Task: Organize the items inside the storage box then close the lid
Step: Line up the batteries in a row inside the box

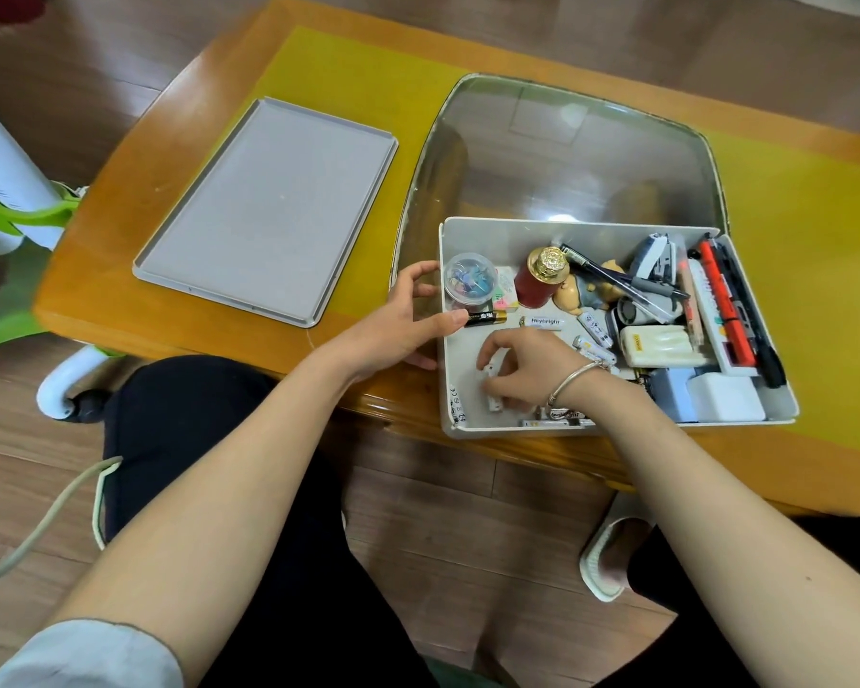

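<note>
The white storage box stands open at the table's near edge, full of small items. My left hand grips its left wall, thumb over the rim. My right hand reaches inside at the near left and pinches a small white battery. A round clear tub of coloured clips sits in the far left corner beside a red bottle with a gold cap. Pens and markers lie along the right side. The grey lid lies flat on the table to the left.
A clear glass plate covers the table behind the box. A yellow mat lies on the wooden table. A black battery and loose white batteries lie in the box. A green and white chair base stands at left.
</note>
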`<state>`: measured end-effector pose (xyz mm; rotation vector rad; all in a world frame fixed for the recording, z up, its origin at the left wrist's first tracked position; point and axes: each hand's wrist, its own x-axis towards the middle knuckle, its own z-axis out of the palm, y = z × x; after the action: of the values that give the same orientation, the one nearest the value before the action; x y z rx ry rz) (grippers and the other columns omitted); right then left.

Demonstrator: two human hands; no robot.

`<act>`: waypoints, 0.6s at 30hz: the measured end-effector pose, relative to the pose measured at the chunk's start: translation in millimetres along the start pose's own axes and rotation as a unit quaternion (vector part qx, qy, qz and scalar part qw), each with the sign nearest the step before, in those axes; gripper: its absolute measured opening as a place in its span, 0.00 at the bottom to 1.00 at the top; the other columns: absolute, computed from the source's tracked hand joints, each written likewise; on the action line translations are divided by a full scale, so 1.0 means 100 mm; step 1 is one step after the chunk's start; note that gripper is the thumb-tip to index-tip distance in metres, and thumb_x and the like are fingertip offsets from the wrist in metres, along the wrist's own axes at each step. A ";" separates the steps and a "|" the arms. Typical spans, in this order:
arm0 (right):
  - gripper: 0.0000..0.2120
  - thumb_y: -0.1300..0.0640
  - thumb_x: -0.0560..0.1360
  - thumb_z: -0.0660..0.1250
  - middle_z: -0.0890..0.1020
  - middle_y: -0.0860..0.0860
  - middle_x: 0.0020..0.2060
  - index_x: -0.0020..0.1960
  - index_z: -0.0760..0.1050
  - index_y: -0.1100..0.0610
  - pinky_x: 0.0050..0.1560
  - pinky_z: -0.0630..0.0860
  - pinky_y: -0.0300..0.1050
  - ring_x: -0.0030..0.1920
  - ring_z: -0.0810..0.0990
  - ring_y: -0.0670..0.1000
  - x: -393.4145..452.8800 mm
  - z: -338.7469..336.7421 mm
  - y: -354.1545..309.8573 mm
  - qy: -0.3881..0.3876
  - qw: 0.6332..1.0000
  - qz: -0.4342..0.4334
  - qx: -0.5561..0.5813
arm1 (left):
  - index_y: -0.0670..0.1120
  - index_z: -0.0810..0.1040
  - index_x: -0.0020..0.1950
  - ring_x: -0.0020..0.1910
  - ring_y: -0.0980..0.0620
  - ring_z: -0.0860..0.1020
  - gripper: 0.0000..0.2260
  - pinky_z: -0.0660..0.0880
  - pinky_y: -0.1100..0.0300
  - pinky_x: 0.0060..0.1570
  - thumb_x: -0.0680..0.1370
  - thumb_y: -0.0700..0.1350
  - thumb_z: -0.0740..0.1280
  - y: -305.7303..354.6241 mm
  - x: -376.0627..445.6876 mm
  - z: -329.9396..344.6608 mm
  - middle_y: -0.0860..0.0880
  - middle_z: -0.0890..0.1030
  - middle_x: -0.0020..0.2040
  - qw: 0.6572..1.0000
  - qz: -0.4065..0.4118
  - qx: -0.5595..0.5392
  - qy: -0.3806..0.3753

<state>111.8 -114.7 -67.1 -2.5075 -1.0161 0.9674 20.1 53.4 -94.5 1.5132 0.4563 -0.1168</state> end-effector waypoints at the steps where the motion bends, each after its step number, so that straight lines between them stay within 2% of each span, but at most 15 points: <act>1: 0.05 0.58 0.71 0.69 0.84 0.53 0.31 0.45 0.74 0.52 0.28 0.76 0.36 0.27 0.81 0.51 0.00 0.01 -0.01 -0.014 1.000 -0.003 -0.003 | 0.59 0.54 0.71 0.62 0.52 0.72 0.36 0.81 0.51 0.46 0.70 0.55 0.72 0.00 0.00 0.00 0.52 0.66 0.66 1.000 0.000 0.001 0.001; 3: 0.05 0.57 0.72 0.70 0.84 0.53 0.31 0.45 0.75 0.54 0.29 0.77 0.38 0.28 0.82 0.52 0.01 0.05 -0.03 -0.024 1.000 -0.001 0.004 | 0.59 0.54 0.72 0.62 0.52 0.72 0.37 0.81 0.52 0.46 0.70 0.57 0.71 0.00 0.00 0.00 0.52 0.66 0.66 1.000 0.000 0.003 -0.001; 5: 0.05 0.55 0.72 0.70 0.83 0.52 0.32 0.45 0.76 0.55 0.30 0.77 0.39 0.26 0.81 0.49 0.02 0.10 -0.06 -0.024 1.000 0.000 0.011 | 0.59 0.53 0.72 0.63 0.51 0.72 0.39 0.81 0.52 0.47 0.67 0.60 0.71 0.01 -0.02 0.00 0.51 0.65 0.68 1.000 -0.001 0.007 -0.008; 8: 0.09 0.49 0.71 0.71 0.81 0.50 0.37 0.48 0.78 0.52 0.37 0.77 0.41 0.30 0.77 0.44 0.04 0.15 -0.13 -0.034 0.999 -0.019 -0.017 | 0.59 0.53 0.73 0.62 0.52 0.72 0.40 0.81 0.53 0.46 0.67 0.60 0.70 0.01 -0.02 0.00 0.51 0.64 0.69 1.000 0.000 0.006 -0.008; 11: 0.16 0.47 0.67 0.74 0.80 0.50 0.39 0.50 0.78 0.53 0.40 0.78 0.45 0.33 0.77 0.46 0.06 0.16 -0.17 -0.057 0.998 -0.006 -0.006 | 0.59 0.53 0.73 0.62 0.53 0.72 0.40 0.81 0.53 0.45 0.67 0.59 0.70 0.01 -0.02 0.01 0.51 0.64 0.69 1.000 0.001 0.002 -0.005; 14: 0.14 0.49 0.66 0.76 0.83 0.53 0.40 0.46 0.77 0.54 0.42 0.80 0.47 0.34 0.79 0.49 0.06 0.16 -0.16 -0.058 0.998 0.016 0.018 | 0.59 0.53 0.73 0.62 0.52 0.72 0.40 0.81 0.53 0.45 0.67 0.59 0.70 0.01 -0.02 0.01 0.51 0.64 0.69 1.000 -0.001 0.002 -0.004; 16: 0.10 0.53 0.67 0.75 0.84 0.55 0.38 0.42 0.76 0.54 0.39 0.82 0.46 0.32 0.82 0.51 0.06 0.16 -0.14 -0.048 0.995 0.036 0.073 | 0.59 0.53 0.73 0.61 0.53 0.72 0.40 0.81 0.54 0.45 0.67 0.59 0.70 0.01 -0.03 0.02 0.51 0.64 0.69 1.000 0.001 0.003 -0.002; 18: 0.09 0.55 0.68 0.75 0.84 0.55 0.36 0.42 0.75 0.54 0.33 0.81 0.42 0.29 0.83 0.51 0.06 0.16 -0.12 -0.031 0.992 0.049 0.113 | 0.58 0.53 0.73 0.61 0.53 0.73 0.40 0.81 0.52 0.46 0.67 0.59 0.70 0.01 -0.04 0.02 0.51 0.65 0.69 1.000 0.005 0.002 -0.002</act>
<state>98.3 -102.3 -75.9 -2.3717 -0.7571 1.1263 17.6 51.0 -92.3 1.5178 0.4466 -0.1124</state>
